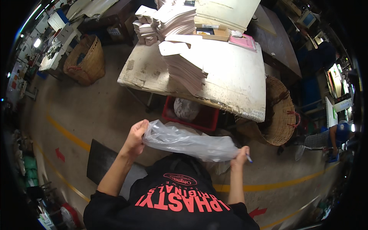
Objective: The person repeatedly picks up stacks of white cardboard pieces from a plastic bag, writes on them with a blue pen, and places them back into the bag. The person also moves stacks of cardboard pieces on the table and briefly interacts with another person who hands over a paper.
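A clear plastic bag [188, 142] is stretched sideways in front of my body, its film crumpled and sagging a little. My left hand [136, 138] pinches its left end with the fingers closed. At the other end my right hand [240, 156] is closed on the bag too. A slim blue-and-white thing, perhaps a pen [249, 158], sticks out from the right hand. Beyond the bag stands a worn white table [234, 73]. Near its front edge leans a stack of flat, pale cut pieces [183, 71].
More pale stacks [174, 21] stand at the table's back, near a shallow cardboard box [218, 32] and a pink packet [243, 41]. Underneath is a red crate [207, 123]. Wicker baskets stand right [281, 115] and far left [86, 61]. Another person's arm [332, 138] shows at far right.
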The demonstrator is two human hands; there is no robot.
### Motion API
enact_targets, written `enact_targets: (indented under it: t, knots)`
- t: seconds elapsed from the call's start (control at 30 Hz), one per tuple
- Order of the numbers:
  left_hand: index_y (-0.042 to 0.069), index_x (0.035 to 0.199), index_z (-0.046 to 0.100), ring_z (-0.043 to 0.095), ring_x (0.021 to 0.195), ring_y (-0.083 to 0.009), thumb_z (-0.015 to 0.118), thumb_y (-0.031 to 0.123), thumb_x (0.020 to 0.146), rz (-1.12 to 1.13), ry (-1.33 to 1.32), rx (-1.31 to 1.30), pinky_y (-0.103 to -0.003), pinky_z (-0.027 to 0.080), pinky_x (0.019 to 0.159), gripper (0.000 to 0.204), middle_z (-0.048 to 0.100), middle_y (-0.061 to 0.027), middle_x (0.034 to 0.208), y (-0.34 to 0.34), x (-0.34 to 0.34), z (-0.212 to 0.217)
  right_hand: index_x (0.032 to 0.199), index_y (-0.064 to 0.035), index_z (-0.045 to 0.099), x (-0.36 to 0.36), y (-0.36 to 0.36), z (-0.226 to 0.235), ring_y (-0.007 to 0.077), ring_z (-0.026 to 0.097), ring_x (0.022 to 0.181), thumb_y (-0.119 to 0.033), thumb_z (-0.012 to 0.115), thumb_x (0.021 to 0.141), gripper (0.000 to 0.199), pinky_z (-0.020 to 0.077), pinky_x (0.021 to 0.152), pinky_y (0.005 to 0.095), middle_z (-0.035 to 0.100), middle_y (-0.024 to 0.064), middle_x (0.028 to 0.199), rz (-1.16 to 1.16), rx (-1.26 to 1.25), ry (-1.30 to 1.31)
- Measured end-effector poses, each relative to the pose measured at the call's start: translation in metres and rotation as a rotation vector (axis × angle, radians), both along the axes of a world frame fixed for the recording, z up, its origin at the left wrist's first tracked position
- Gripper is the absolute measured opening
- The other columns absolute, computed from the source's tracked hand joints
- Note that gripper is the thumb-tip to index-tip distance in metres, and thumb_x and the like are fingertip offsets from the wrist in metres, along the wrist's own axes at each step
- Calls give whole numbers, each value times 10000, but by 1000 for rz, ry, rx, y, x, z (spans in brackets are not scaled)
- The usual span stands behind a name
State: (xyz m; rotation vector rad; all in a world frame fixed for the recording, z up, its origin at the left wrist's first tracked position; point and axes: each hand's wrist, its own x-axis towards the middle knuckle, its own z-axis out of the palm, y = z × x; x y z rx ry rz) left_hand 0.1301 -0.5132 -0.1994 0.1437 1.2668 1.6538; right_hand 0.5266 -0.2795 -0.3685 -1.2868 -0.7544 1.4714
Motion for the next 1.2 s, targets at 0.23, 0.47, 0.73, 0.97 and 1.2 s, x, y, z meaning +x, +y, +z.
enact_targets:
  t: [0.23, 0.47, 0.73, 0.97, 1.2]
  knots:
    - [101, 970, 652, 576, 700, -91, 495, 325, 1138, 140, -91, -450, -292, 473, 657, 322, 661, 19, 825, -37, 43, -173, 787, -158, 484, -8, -22, -164, 19, 337, 596, -17, 562, 973, 246, 243, 530, 241, 375, -97, 686, 237, -252, -127]
    - [136, 987, 647, 451, 577, -74, 486, 364, 1141, 211, -150, -608, -275, 423, 580, 318, 585, 54, 748, -22, 63, -203, 800, -127, 423, -38, 31, -218, 58, 330, 746, -25, 534, 881, 172, 292, 635, 261, 340, -71, 797, 438, -164, -267]
    - [135, 982, 613, 398, 513, -63, 496, 370, 1142, 447, -188, -514, -254, 349, 492, 307, 558, 67, 729, -10, 85, -217, 845, -100, 437, -4, 57, -250, 84, 374, 756, -6, 550, 867, 149, 347, 672, 257, 360, -48, 794, 617, -146, -295]
    - [130, 1226, 649, 620, 816, -120, 472, 456, 1129, 530, -342, -796, -309, 459, 673, 383, 681, 6, 940, -13, 97, -323, 1060, -67, 481, 22, 76, -259, 212, 650, 724, -48, 606, 935, 178, 526, 683, 385, 613, 100, 788, 708, 3, -931]
    - [104, 1178, 631, 662, 1047, -221, 520, 560, 1072, -103, 44, -1059, -366, 505, 797, 481, 696, -82, 1148, -55, 67, -354, 1107, -64, 480, -36, 41, -197, 377, 761, 855, -112, 673, 954, 251, 576, 743, 431, 730, 157, 878, 994, 278, -723]
